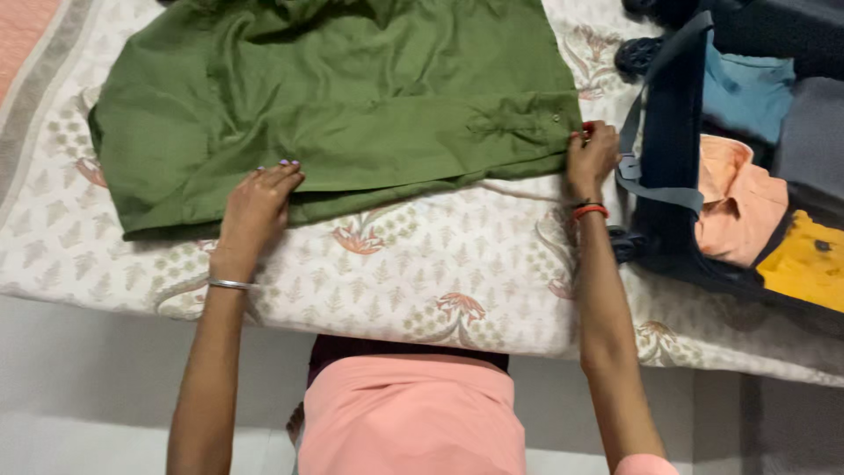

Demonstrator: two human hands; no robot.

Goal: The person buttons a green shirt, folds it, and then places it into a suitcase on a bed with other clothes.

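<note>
Near edge of bed (457, 290), patterned cream sheet with floral print, person standing against it in pink clothing. Left hand (257, 207) lies flat, palm down, fingers together, pressing on the lower hem area of the green shirt (334, 97); silver bangle (230, 284) on that wrist; nothing pinched by this grip, just pressing. Right hand (591, 157) at the shirt's right end, fingers curled and pinching the cuff (527, 123) of the folded-over sleeve, red band (590, 210) on the wrist. Shirt spreads between and beyond the two hands, toward the far edge of the bed; long axis runs left to right across the bed, sleeve laid across the body with the cuff pointing right. Shirt's left end sits near the bed's left side, wrinkled. At the right edge of the bed, just beside the right hand, an open dark bag (673, 132) with grey strap; inside, orange, blue and yellow folded clothes (738, 198).
</note>
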